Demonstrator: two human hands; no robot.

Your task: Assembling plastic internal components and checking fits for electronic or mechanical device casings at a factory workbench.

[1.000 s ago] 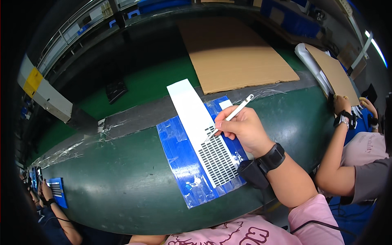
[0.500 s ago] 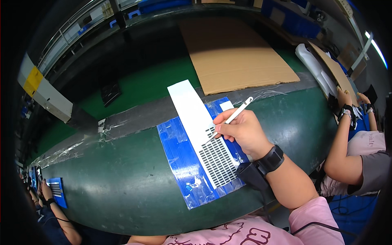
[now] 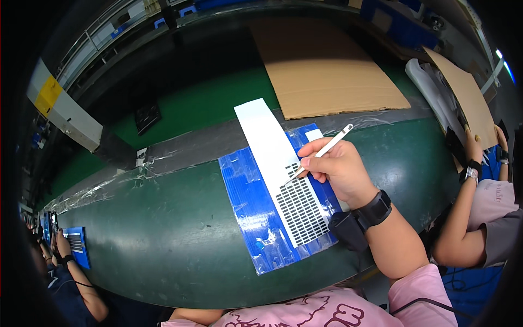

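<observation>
My right hand is closed round a slim white pen-shaped tool. The tool slants down to the left, and its thin tip is at the upper left edge of a grid of small dark rectangular pieces on a long white sheet. Whether the tip touches a piece is too small to tell. This sheet lies diagonally on a blue corrugated board, which has clear tape along its edges. Under the heel of my hand, the right side of the board is partly hidden. A bit of my left arm shows at the lower edge, but my left hand is out of view.
The green worktable curves round me. Beyond the board lies a large brown cardboard sheet. A post stands at the left. To the right a person handles a cardboard piece; at the far left another works by a blue board.
The whole view has shifted slightly, with the board appearing further right. My right hand keeps its hold on the tool over the grid. The person at right has raised their cardboard more upright.
</observation>
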